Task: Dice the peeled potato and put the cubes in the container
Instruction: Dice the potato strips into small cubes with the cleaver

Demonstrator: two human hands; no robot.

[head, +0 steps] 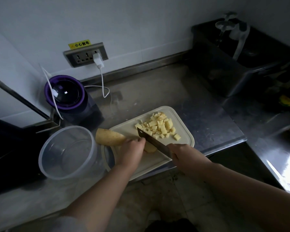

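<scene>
Dicing is judged to be partway done: the potato (pixel 110 137) is pressed onto the cutting board (pixel 182 114) by the curled fingers of the left hand (pixel 131 152), while the knife (pixel 155 143) is gripped by its handle in the right hand (pixel 182 156), fingers wrapped round it. A pile of cubes (pixel 159 127) lies on the board's far side and the container (pixel 69 153), just left of the board, appears empty — so more cuts are called for before any transfer. The board's near corner appears to reach the worktop (pixel 157 91) edge, and open room is left mainly behind and to the right.
</scene>
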